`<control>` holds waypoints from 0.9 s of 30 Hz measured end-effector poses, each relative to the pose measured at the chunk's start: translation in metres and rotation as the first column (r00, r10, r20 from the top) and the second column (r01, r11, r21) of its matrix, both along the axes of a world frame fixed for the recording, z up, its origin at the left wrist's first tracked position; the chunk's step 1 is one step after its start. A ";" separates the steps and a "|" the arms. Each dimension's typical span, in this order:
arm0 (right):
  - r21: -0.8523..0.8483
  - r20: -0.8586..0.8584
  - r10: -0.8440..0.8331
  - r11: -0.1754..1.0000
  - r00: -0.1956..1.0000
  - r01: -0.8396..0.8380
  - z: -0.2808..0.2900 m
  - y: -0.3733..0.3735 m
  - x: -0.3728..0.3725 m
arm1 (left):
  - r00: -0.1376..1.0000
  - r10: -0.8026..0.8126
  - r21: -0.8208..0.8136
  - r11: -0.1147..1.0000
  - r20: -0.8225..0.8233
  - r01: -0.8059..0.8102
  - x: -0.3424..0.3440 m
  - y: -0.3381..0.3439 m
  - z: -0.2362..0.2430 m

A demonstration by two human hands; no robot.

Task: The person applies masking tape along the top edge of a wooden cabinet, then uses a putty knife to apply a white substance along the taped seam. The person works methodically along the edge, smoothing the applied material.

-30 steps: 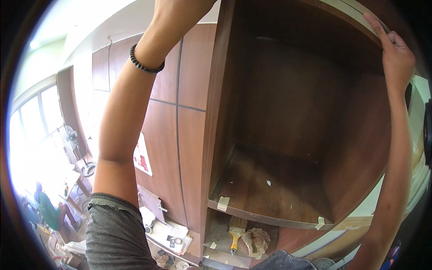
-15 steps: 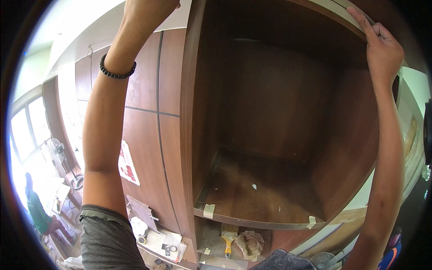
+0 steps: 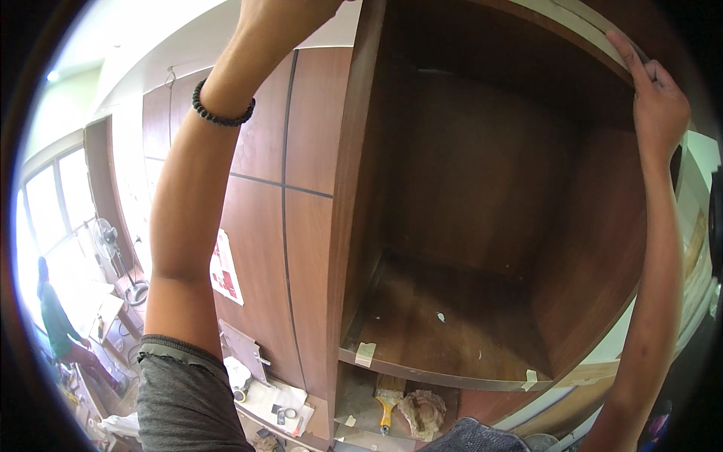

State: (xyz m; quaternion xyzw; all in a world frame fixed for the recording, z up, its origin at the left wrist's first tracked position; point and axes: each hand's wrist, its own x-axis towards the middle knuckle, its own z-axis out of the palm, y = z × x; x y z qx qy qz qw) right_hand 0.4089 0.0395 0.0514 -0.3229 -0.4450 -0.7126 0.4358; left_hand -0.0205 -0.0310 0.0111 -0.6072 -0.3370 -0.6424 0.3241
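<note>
Both of my arms are raised to the top of an open dark brown wooden cabinet [image 3: 467,173]. My left hand [image 3: 290,16] is at the upper edge of the view, left of the cabinet's side panel; its fingers are cut off, so its grip is hidden. A black bead bracelet [image 3: 218,118] circles that wrist. At the upper right corner is my right hand [image 3: 664,109], one digit stretched along the pale strip [image 3: 580,26] on the cabinet's top edge. Its other fingers are curled in, and whatever they may hold is hidden.
Tape pieces [image 3: 365,354] mark the shelf's front edge. Below lie a yellow-handled paintbrush [image 3: 387,410] and a crumpled rag [image 3: 423,413]. Brown wall panels [image 3: 309,248] stand to the left, above a low surface with tape rolls [image 3: 286,413]. Farther off are a fan [image 3: 105,233] and a person in green [image 3: 60,316].
The view has swung slightly left, so the cabinet and both arms appear farther right. My right hand keeps its place on the top edge, its digit still stretched along the strip.
</note>
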 end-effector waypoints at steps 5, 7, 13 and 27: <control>0.020 -0.013 0.051 0.998 0.999 -0.051 -0.007 -0.003 -0.011 | 0.997 -0.011 0.205 0.978 -0.079 0.027 -0.008 0.021 0.004; 0.041 -0.015 0.117 0.992 0.993 -0.117 -0.009 -0.007 -0.025 | 0.995 -0.009 0.261 0.965 -0.096 0.034 -0.015 0.028 0.007; 0.031 -0.030 0.268 0.963 0.963 -0.267 -0.008 -0.002 -0.025 | 0.999 0.012 0.231 0.973 -0.045 -0.002 -0.007 0.019 0.001; 0.070 -0.040 0.143 0.988 0.989 -0.140 -0.011 -0.005 -0.028 | 0.998 0.032 0.232 0.973 -0.048 -0.020 -0.009 0.021 0.003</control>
